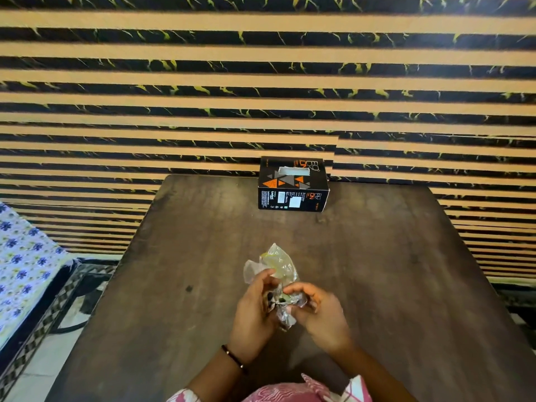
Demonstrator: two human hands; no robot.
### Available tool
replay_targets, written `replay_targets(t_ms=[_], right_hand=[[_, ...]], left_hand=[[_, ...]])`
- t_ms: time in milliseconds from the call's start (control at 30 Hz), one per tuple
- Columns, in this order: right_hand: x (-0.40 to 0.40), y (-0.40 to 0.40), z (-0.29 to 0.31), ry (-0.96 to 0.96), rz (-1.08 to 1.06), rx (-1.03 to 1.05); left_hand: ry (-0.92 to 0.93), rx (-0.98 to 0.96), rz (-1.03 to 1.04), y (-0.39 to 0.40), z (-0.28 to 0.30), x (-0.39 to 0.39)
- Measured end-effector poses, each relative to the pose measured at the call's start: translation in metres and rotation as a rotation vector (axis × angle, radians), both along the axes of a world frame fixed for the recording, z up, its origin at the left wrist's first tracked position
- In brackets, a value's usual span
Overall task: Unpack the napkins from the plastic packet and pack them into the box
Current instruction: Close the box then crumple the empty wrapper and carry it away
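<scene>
A crumpled clear plastic packet [277, 265] is held above the middle of the dark wooden table [377, 256]. My left hand [255, 311] grips its left side and my right hand [322, 311] pinches its lower right part; both hands are closed on it. I see no napkins in the crumpled plastic. The black box [293, 188] with orange triangles stands at the table's far edge against the wall. A slot in its top shows something white inside.
A striped black and tan wall [261, 82] rises right behind the table. A bed with a blue flowered sheet [23, 265] stands at the left, with patterned floor between it and the table.
</scene>
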State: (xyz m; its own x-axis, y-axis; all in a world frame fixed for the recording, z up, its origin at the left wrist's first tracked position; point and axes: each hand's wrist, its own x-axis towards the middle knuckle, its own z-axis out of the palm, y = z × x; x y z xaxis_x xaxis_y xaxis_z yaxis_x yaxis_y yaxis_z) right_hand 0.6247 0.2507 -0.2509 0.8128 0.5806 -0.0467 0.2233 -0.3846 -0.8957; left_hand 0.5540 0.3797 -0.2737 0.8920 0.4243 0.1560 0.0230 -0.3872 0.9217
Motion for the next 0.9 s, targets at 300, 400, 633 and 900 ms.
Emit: replay_targets(t_ms=[300, 400, 633, 900], right_hand=[[-0.007, 0.001, 0.019, 0.075, 0.05, 0.004], [-0.02, 0.008, 0.029, -0.019, 0.034, 0.045], [-0.03, 0.009, 0.023, -0.15, -0.099, 0.197], [-0.037, -0.013, 0.052, 0.301, -0.026, 0.448]], left_hand=[[-0.152, 0.137, -0.058, 0.01, 0.018, -0.006], [-0.183, 0.103, 0.018, 0.01, 0.019, -0.01], [-0.164, -0.12, 0.073, 0.019, 0.031, -0.01], [-0.262, -0.608, 0.062, 0.001, 0.047, -0.012]])
